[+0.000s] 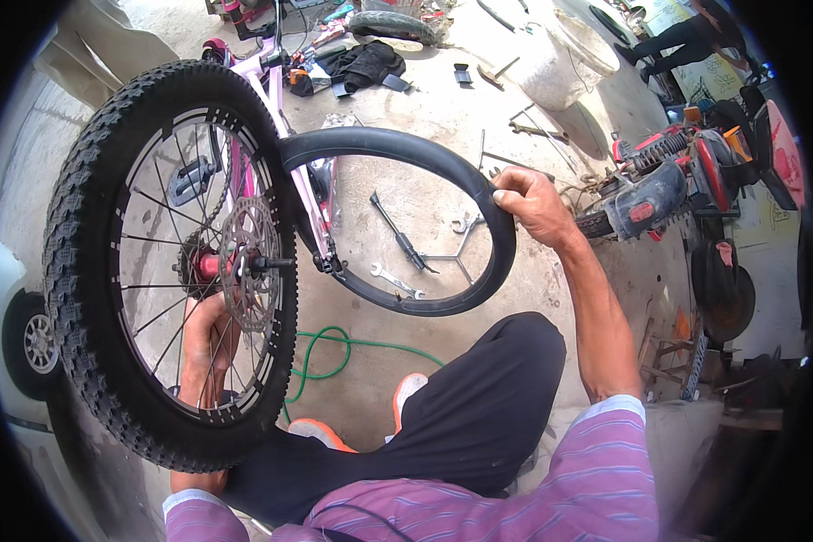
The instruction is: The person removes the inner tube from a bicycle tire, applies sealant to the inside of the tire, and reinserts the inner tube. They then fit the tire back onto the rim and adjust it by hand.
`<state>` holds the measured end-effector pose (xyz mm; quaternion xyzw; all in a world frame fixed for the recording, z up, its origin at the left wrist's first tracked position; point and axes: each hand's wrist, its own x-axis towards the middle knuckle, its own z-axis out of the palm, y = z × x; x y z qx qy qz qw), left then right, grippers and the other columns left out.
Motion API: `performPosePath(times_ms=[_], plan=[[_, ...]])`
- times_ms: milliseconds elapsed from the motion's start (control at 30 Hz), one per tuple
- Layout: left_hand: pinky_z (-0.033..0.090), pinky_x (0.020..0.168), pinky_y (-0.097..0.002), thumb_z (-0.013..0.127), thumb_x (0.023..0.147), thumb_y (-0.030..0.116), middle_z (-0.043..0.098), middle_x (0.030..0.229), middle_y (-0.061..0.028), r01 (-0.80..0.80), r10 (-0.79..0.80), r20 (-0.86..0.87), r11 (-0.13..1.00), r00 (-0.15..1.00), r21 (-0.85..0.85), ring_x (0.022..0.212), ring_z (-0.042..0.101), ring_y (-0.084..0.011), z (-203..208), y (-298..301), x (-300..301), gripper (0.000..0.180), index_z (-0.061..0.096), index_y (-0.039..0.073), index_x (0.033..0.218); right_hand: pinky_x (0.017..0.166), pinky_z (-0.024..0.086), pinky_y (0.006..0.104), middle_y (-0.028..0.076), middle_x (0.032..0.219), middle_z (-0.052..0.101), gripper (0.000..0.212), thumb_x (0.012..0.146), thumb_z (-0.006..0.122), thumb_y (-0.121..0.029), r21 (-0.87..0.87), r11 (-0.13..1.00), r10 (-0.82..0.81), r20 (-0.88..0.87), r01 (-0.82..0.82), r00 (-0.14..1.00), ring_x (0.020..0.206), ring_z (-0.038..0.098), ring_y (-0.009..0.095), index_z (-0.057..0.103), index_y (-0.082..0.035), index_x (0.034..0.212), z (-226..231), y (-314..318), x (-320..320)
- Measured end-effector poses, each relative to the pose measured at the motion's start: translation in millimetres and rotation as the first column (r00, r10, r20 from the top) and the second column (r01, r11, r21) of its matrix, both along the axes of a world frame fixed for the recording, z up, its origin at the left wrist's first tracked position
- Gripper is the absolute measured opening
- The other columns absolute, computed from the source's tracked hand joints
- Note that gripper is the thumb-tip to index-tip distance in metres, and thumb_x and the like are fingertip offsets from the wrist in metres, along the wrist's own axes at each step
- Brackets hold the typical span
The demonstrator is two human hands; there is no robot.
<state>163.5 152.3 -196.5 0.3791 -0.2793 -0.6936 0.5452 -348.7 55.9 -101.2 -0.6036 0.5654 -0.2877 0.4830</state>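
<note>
A fat-tyred bicycle wheel [81, 298] stands upright at the left, with black spokes, a brake disc [247, 271] and a red hub [210, 266]. Seen through the spokes, my left hand [210, 327] is closed at the hub; the disc and hub partly hide its fingers. To the right, my right hand [531, 204] pinches the outer side of a black inner tube [397, 143] between thumb and fingers. The tube spreads in a wide loop, its left end passing by the pink bicycle frame [309, 194]. A small valve shows low on the loop.
Through the loop a black-handled tool [397, 233], a spanner [396, 280] and a three-armed wrench [461, 248] show on the concrete. A green hose [379, 343] curls near my feet. A red motorbike [668, 181] stands right, a white car [18, 343] left. Beyond lie a hammer [495, 76] and dark cloth [370, 65].
</note>
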Motion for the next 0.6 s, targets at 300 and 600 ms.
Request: performPosePath(times_ms=[300,600], plan=[[0.048,0.107,-0.0489,0.067,0.105,0.033,0.069,0.114,-0.0135,0.091,-0.100,-0.279,0.995,0.955,-0.046,0.112,0.063,-0.0281,-18.2,-6.3,8.2,0.040,0.067,-0.004,0.122,0.076,0.049,0.0333,0.004,0.094,0.067,0.021,0.092,0.076,-0.020,0.173,0.953,0.227,0.127,-0.247,0.966,0.085,0.058,0.013,0.070,-0.002,0.100,-130.0,104.3,43.5],[0.044,0.119,-0.0506,0.069,0.105,0.034,0.066,0.136,-0.0152,0.172,-0.196,-0.178,0.975,0.964,-0.143,0.128,0.059,-0.0317,-39.8,-7.8,60.5,0.061,0.054,-0.002,0.153,0.092,0.062,0.0430,0.026,0.128,0.075,0.095,0.080,0.075,-0.011,0.028,0.926,0.273,0.640,-0.376,0.719,0.110,0.078,0.032,0.038,-0.004,0.167,-148.0,108.9,170.6]])
